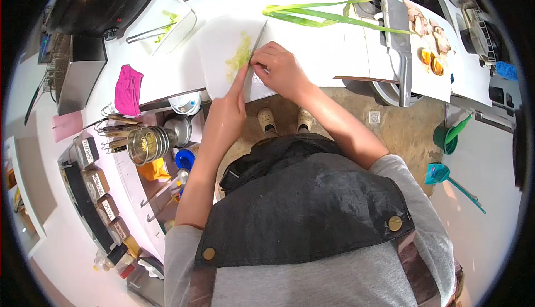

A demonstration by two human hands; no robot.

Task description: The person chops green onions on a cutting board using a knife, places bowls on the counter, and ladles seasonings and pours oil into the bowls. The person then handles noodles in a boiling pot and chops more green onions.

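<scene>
My left hand [227,112] is closed around a kitchen knife, its index finger stretched forward along it. The thin blade [259,38] slants up and to the right over a white cutting board [214,39]; the handle is hidden in the hand. My right hand [277,66] has its fingers curled in against the blade's right side. Whether anything is between those fingers I cannot make out. Chopped pale-green scallion [239,56] lies in a small heap on the board, left of the blade. Long green scallion stalks [312,16] lie on the counter beyond my right hand.
A clear container [181,35] with cut greens and tongs stands left of the board. A pink cloth [129,89] hangs at the counter edge. To the right are a cleaver [397,31], sliced meat [434,33] and halved eggs [432,62]. Strainers [146,146] hang below left.
</scene>
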